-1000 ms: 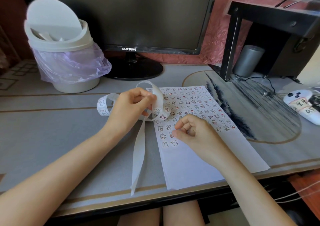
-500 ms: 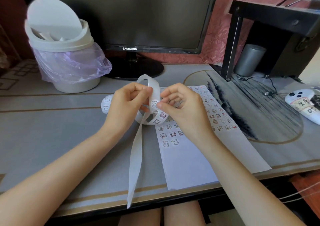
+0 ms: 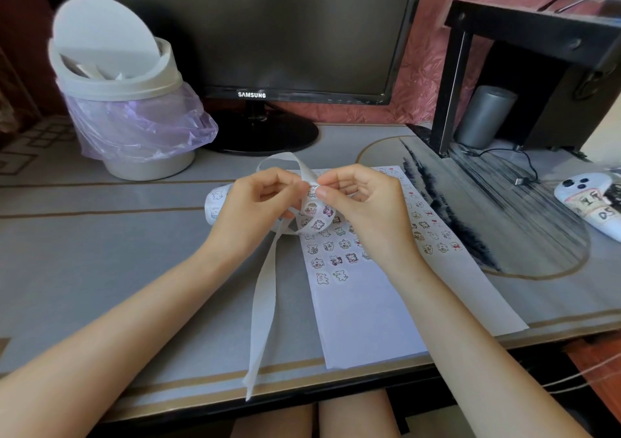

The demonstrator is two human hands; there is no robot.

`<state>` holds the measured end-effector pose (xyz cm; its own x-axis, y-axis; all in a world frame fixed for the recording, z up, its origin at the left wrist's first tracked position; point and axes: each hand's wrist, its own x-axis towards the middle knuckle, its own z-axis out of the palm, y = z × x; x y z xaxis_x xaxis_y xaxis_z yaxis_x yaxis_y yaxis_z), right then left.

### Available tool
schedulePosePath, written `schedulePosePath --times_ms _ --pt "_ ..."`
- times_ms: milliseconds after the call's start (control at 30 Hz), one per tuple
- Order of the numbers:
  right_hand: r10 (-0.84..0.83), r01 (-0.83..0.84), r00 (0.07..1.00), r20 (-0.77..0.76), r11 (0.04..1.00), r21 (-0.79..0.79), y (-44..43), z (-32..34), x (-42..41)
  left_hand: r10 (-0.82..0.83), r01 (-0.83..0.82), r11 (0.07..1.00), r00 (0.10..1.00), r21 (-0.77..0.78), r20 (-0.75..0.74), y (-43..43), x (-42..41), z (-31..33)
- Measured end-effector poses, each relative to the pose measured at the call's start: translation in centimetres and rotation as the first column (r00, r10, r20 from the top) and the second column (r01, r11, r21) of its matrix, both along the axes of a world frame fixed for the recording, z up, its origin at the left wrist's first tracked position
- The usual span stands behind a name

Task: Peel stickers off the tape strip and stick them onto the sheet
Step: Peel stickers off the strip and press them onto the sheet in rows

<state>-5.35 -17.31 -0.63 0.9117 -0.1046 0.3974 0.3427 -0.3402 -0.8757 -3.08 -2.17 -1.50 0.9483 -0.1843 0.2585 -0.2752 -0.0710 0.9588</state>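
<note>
both hands on the strip

my left hand (image 3: 255,202) grips the looped strip (image 3: 265,303) just above the sheet (image 3: 363,310). my right hand (image 3: 363,209) pinches the loop's sticker side. the strip's bare tail reaches the tabletop's (image 3: 100,253) near edge. the sheet lies flat, stickers covering its far half.

Left hand (image 3: 255,202) and right hand (image 3: 363,202) hide part of the tape strip (image 3: 265,303) and sheet (image 3: 369,320). White controller (image 3: 584,199) cropped at right.
</note>
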Motion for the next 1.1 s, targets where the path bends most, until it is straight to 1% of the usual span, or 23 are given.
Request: schedulePosePath --times_ms 233,400,567,733,833,900,933,1100 --pt "0.000 0.000 1.000 0.002 1.000 -0.009 -0.1 -0.1 0.0 -0.021 0.021 1.000 1.000 0.003 -0.012 0.0 0.0 0.0" --pt "-0.006 0.005 1.000 -0.026 0.998 -0.057 -0.1 -0.1 -0.1 -0.017 0.017 1.000 0.999 -0.002 -0.046 -0.1 0.0 0.0" --pt "0.018 -0.020 1.000 -0.024 0.992 -0.121 0.0 -0.2 -0.5 -0.016 0.014 1.000 0.997 -0.022 -0.073 -0.1 -0.1 0.1" --pt "0.059 -0.062 0.997 -0.040 0.994 -0.088 -0.5 0.0 -1.1 -0.023 0.019 0.999 0.995 -0.040 -0.102 -0.1 -0.1 0.2" --pt "0.106 -0.105 0.993 -0.059 0.994 0.026 -0.7 0.5 -1.7 -0.009 0.005 0.999 0.994 -0.041 -0.106 -0.1 -0.2 0.3" --pt "0.123 -0.113 0.988 -0.099 0.989 0.093 -1.1 1.1 -2.2 0.001 -0.005 0.999 0.995 -0.035 -0.103 -0.1 -0.2 0.3" --pt "0.125 -0.112 0.983 -0.136 0.989 0.100 -1.4 1.4 -2.4 0.006 -0.008 1.000 0.995 -0.024 -0.095 -0.2 -0.2 0.3" --pt "0.102 -0.107 0.914 -0.393 0.994 0.010 -3.8 1.5 -3.7 0.010 -0.009 1.000 0.997 0.016 -0.079 -0.2 -0.2 0.1"
